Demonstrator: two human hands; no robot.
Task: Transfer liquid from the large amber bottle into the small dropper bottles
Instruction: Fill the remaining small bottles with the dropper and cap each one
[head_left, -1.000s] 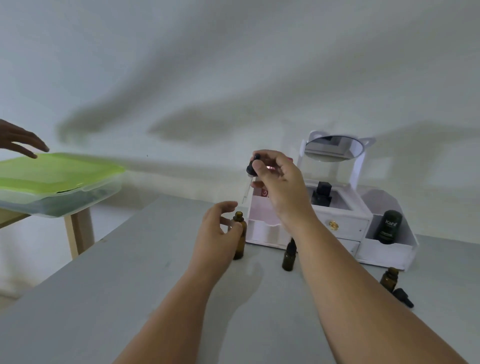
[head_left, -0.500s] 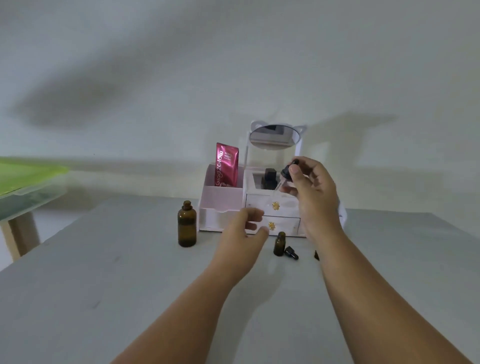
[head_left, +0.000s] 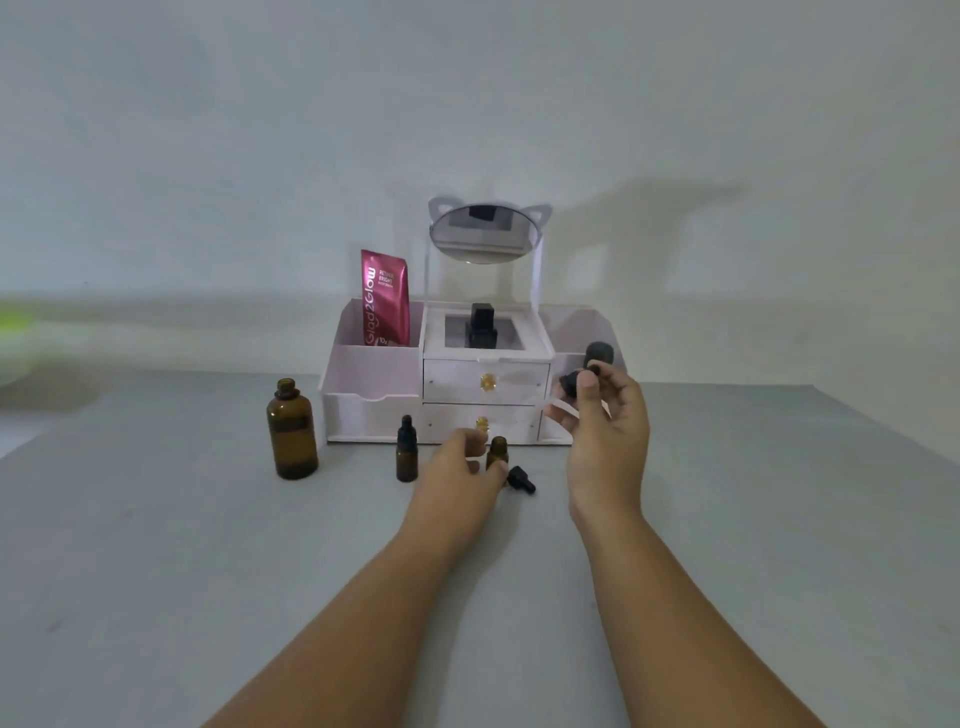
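The large amber bottle (head_left: 292, 434) stands uncapped on the grey table (head_left: 182, 545), left of centre. A small capped dropper bottle (head_left: 407, 449) stands to its right. My left hand (head_left: 457, 478) curls its thumb and fingers round a small open amber bottle (head_left: 497, 452) in front of the drawers. A loose black dropper cap (head_left: 521, 479) lies just right of that bottle. My right hand (head_left: 608, 441) is raised to the right and pinches a dropper (head_left: 569, 387) by its black bulb. The dropper's glass tube slants down and left, above the open bottle.
A white organiser (head_left: 374, 410) with two drawers and a round mirror (head_left: 485, 234) stands behind the bottles. It holds a red sachet (head_left: 385, 299), a black bottle (head_left: 483, 327) and a dark bottle (head_left: 600, 353) on the right. A green blur (head_left: 10, 322) shows at far left.
The view swung right. My left hand left the large amber bottle and came to the small open one. My right hand carried the dropper right and lower.
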